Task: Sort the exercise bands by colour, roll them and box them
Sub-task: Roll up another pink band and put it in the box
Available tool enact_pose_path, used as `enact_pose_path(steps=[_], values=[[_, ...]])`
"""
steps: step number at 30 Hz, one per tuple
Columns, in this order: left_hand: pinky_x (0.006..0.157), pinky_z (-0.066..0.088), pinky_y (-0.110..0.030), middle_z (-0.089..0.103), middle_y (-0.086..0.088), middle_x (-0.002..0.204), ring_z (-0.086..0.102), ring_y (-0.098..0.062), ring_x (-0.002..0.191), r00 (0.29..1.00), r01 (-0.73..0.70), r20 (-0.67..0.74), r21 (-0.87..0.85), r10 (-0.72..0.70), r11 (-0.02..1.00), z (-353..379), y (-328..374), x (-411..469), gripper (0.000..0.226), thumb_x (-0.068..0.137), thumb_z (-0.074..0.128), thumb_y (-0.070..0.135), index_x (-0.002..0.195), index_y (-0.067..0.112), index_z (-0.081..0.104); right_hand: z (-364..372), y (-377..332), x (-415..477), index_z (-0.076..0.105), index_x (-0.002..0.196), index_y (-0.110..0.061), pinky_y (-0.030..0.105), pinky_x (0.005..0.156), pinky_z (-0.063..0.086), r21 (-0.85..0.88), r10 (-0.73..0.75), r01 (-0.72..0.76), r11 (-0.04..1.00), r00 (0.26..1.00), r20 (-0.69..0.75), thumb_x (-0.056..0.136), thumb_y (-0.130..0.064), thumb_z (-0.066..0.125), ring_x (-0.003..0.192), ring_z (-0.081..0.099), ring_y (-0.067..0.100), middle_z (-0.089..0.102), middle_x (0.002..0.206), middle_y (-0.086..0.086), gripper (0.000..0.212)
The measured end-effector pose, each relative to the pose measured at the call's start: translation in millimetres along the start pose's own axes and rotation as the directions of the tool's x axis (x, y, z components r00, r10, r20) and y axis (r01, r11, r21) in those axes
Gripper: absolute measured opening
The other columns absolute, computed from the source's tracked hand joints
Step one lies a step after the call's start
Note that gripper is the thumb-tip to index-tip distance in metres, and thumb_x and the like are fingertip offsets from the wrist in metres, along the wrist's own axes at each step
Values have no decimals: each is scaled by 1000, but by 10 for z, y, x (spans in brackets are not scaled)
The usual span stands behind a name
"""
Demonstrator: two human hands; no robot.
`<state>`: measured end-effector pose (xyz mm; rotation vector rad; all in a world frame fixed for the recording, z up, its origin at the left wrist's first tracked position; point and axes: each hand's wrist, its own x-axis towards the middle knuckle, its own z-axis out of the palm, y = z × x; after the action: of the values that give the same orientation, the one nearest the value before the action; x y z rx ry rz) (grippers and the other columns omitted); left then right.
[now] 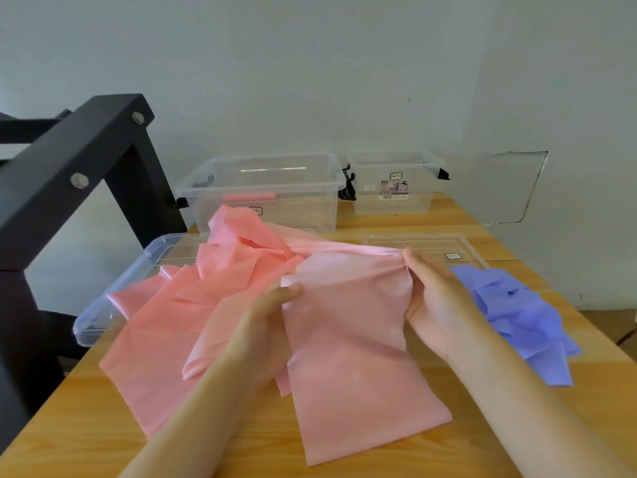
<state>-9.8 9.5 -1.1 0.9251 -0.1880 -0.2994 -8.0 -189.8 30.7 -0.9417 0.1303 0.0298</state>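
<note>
Head view looks down on a wooden worktop [86, 426] where both hands hold one pink band [351, 357] that lies flat towards the near edge. The left hand [272, 305] pinches the band's far left corner between thumb and fingers [293, 288]. The right hand [434, 305] has its fingers curled round the gathered far edge on the right. To the left, a loose heap of more pink bands [206, 288] spreads over the worktop and partly covers a clear lid [103, 315] that overhangs the left edge. A crumpled pile of blue bands [517, 312] lies just right of the right hand, with a second clear lid [431, 244] flat behind it. At the back, against the wall, stand two clear boxes. The larger box [310, 215], on the left, holds one rolled pink band [248, 197] lying on its floor. The smaller box [393, 207], on the right, bears a printed label on its front wall. A black frame [69, 160] stands at the far left.
</note>
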Motion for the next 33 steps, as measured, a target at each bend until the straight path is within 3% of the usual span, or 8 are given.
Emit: enact_pose_path(steps=[2, 5, 9, 14, 18, 26, 30, 33], values=[[67, 58, -31, 73, -16, 92, 72, -26, 84, 997, 76, 30, -110, -73, 991, -12, 16, 6, 37, 69, 79, 34, 91, 5, 77, 43, 39, -34, 69, 100, -4, 25, 68, 59, 132, 110, -121, 984, 990, 91, 99, -19, 48, 79, 70, 15, 73, 89, 8, 26], [83, 57, -40, 65, -25, 118, 67, -34, 105, 973, 228, 87, -198, -215, 953, -26, 29, 16, 87, 68, 84, 45, 132, -5, 54, 102, 106, -82, 71, 105, -4, 25, 77, 55, 78, 188, -199, 977, 973, 134, 101, -22, 45, 83, 70, 13, 73, 96, 8, 32], [91, 54, -44, 65, -26, 120, 65, -35, 111, 968, 232, 164, -286, -191, 930, -102, 39, 72, 67, 77, 81, 34, 125, -8, 60, 128, 176, -111, 70, 107, -10, 24, 72, 50, -95, 208, -199, 975, 973, 102, 101, -26, 46, 79, 68, 12, 73, 92, 4, 30], [84, 58, -38, 67, -24, 117, 68, -30, 104, 990, 112, -88, -35, -114, 993, -55, -42, 136, 44, 88, 58, 21, 123, -6, 61, 85, 261, -92, 69, 111, -22, 32, 84, 52, -441, 126, -85, 894, 990, 65, 89, -48, 59, 99, 68, 17, 74, 104, -1, 36], [71, 59, -34, 71, -22, 101, 72, -27, 86, 989, 24, -149, 191, 5, 981, -28, -91, 108, 38, 80, 63, 17, 113, -3, 64, 88, 265, -121, 62, 91, -20, 18, 68, 43, -701, -41, 113, 704, 992, 119, 75, -54, 73, 73, 61, 3, 69, 77, -10, 39], [80, 58, -38, 73, -20, 103, 71, -32, 96, 997, -52, -26, 459, 72, 887, 40, -139, 35, 21, 85, 71, 21, 102, 9, 75, 103, 293, -127, 62, 96, -35, 19, 76, 50, -724, -215, 420, 547, 907, 363, 70, -37, 81, 88, 63, 4, 67, 93, -13, 33], [70, 55, -31, 74, -13, 90, 71, -22, 83, 996, -87, 47, 566, 74, 820, 95, -113, -8, 16, 82, 76, 24, 91, 12, 75, 111, 254, -115, 67, 86, -25, 17, 72, 48, -741, -235, 452, 497, 892, 387, 80, -23, 78, 80, 62, 1, 69, 82, -12, 12], [77, 51, -46, 71, -24, 96, 67, -29, 86, 996, -86, 33, 598, 83, 797, 73, -109, -9, 35, 79, 78, 34, 96, 4, 70, 112, 220, -91, 67, 78, -18, 12, 65, 42, -743, -253, 461, 485, 888, 385, 86, -16, 71, 68, 59, -1, 67, 68, -12, 9]])
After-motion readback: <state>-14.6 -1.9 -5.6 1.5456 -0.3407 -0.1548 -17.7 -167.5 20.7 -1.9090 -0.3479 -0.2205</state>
